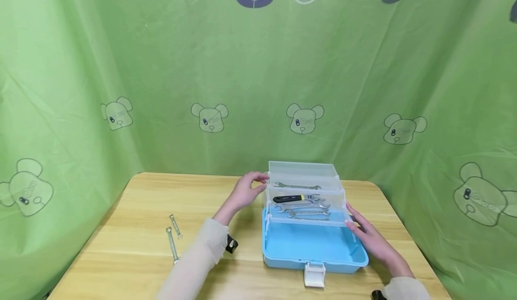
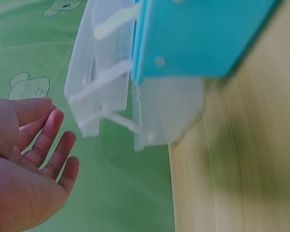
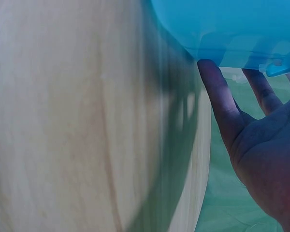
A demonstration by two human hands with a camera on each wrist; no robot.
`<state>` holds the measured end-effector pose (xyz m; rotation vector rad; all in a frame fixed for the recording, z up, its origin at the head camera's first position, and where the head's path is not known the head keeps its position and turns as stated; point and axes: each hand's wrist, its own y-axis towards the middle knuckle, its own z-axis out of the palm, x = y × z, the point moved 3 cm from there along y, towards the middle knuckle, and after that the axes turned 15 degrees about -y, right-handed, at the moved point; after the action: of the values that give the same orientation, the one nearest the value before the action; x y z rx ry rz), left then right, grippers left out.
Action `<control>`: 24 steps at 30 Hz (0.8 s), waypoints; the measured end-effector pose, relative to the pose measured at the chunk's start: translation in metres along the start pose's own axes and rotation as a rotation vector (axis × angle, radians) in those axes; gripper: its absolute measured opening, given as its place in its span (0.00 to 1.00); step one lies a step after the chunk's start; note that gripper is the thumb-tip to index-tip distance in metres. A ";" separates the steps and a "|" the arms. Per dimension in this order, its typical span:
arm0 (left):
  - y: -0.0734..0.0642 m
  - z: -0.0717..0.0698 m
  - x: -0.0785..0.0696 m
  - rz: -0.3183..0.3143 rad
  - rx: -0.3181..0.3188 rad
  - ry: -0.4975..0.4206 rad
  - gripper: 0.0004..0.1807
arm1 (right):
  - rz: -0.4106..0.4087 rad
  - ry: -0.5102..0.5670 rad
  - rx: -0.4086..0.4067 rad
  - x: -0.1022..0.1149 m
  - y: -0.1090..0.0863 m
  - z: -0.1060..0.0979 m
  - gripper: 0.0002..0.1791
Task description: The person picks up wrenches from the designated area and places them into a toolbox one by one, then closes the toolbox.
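A blue toolbox (image 1: 291,262) stands unfolded on the table, its translucent trays (image 1: 339,184) raised in tiers above the base. An open-end wrench (image 1: 296,186) lies in the upper tray. Below it, the lower tray holds an adjustable wrench (image 1: 287,199) with a black handle and several plain wrenches (image 1: 308,213). At the trays' upper left is my left hand (image 1: 242,193); in the left wrist view its loosely bent fingers (image 2: 50,128) are apart from the plastic. My right hand (image 1: 370,237) is at the box's right side, fingers extended, with one fingertip (image 3: 208,67) at the blue wall.
Two small wrenches, one longer (image 1: 172,244) and one shorter (image 1: 175,226), lie on the wooden table (image 1: 141,210) to the left. A white latch (image 1: 314,275) hangs from the toolbox's front. Green printed curtains (image 1: 250,66) enclose the table's back and sides.
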<state>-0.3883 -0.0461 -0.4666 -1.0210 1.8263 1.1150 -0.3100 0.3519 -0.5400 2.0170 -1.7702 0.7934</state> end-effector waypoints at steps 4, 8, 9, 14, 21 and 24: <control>-0.013 -0.017 0.008 -0.007 0.008 -0.023 0.15 | -0.006 -0.002 -0.004 0.001 0.000 -0.001 0.40; -0.030 -0.039 0.021 -0.029 0.000 -0.024 0.16 | -0.008 -0.004 -0.011 0.000 0.000 -0.001 0.40; -0.035 -0.045 0.025 -0.031 -0.011 -0.020 0.16 | -0.009 -0.005 -0.013 0.000 -0.001 -0.001 0.40; -0.062 -0.082 0.051 -0.095 -0.063 0.011 0.17 | -0.018 -0.008 -0.018 0.000 -0.002 -0.001 0.40; -0.104 -0.133 0.087 -0.210 -0.077 0.104 0.16 | -0.014 -0.005 -0.006 0.000 -0.001 -0.001 0.40; -0.120 -0.152 0.096 -0.239 -0.087 0.129 0.16 | -0.013 0.000 -0.006 0.001 -0.001 -0.001 0.40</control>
<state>-0.3478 -0.2461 -0.5385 -1.3508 1.7116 1.0106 -0.3091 0.3522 -0.5385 2.0225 -1.7560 0.7832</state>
